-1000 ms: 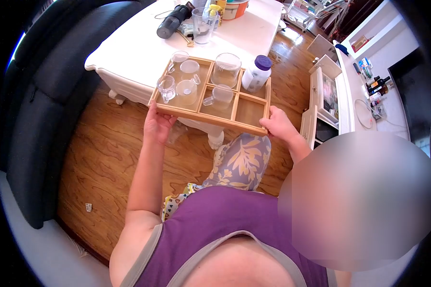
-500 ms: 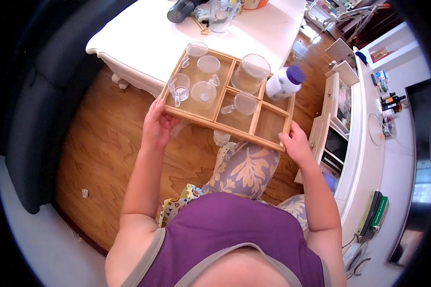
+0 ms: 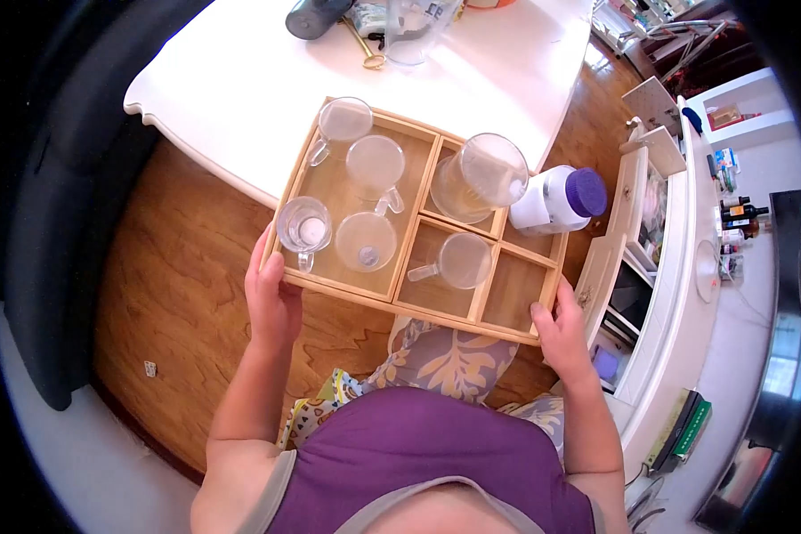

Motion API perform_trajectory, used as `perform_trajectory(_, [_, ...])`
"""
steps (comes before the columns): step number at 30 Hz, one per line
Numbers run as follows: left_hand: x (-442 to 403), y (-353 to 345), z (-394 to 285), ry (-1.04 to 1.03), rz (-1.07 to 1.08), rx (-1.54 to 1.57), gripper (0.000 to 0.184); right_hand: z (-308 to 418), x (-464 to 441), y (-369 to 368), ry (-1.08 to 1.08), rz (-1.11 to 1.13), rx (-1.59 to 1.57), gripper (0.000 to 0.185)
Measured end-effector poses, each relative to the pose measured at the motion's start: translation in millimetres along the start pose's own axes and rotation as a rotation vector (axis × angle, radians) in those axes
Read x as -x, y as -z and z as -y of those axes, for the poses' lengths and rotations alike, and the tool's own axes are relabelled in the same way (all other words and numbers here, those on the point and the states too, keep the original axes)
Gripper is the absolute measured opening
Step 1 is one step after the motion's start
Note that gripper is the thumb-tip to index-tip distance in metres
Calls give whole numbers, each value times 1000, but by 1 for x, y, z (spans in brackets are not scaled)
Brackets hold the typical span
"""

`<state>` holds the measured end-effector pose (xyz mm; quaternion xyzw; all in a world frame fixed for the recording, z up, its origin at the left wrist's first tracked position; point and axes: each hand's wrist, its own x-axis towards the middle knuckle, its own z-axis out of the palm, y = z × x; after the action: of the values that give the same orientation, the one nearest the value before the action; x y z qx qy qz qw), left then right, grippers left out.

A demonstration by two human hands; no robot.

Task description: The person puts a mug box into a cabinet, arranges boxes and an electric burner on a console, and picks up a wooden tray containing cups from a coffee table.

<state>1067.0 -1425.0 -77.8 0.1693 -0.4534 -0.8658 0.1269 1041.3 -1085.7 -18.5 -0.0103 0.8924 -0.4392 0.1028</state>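
Observation:
A wooden divided tray [image 3: 347,296] is held between my two hands, beside and partly over the white table's near edge. My left hand [image 3: 273,298] grips its left front corner, and my right hand [image 3: 561,334] grips the right front corner. Several clear glass mugs, one of them [image 3: 366,242], stand in the large left compartment. A wide glass jar [image 3: 479,178] sits in the upper middle compartment, with a glass mug [image 3: 464,261] in the one below. The white bottle with a purple cap [image 3: 556,199] leans in the upper right compartment. Nothing lies in the lower right compartment.
On the white table [image 3: 240,98] are a dark bottle [image 3: 311,16], a gold-coloured key-like item [image 3: 366,49] and a clear pitcher [image 3: 412,31]. A black sofa [image 3: 49,240] stands at the left. At the right is a white cabinet [image 3: 614,231] with open drawers.
The tray appears lower and larger in view, with both hands still on it. The view has shifted, so the table items sit nearer the top edge.

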Motion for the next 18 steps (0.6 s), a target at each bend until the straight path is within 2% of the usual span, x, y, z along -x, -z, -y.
perform_trajectory(4, [-1, -2, 11, -49, -24, -12, 55, -11, -7, 0, 76, -36, 56, 47])
perform_trajectory(8, [1, 2, 18, -95, -33, -22, 53, -4, -4, 1, -7, -46, 36, 46])
perform_trajectory(12, [5, -2, 33, -52, -30, 8, 44, -16, -3, 7, -8, -38, 54, 43])
perform_trajectory(15, [10, -2, 37, 6, -46, 53, 43, -32, -4, 5, 150, -81, -1, 42])
perform_trajectory(18, [9, -4, 33, -32, -78, 31, 43, -25, -3, 4, 57, -60, -2, 43])
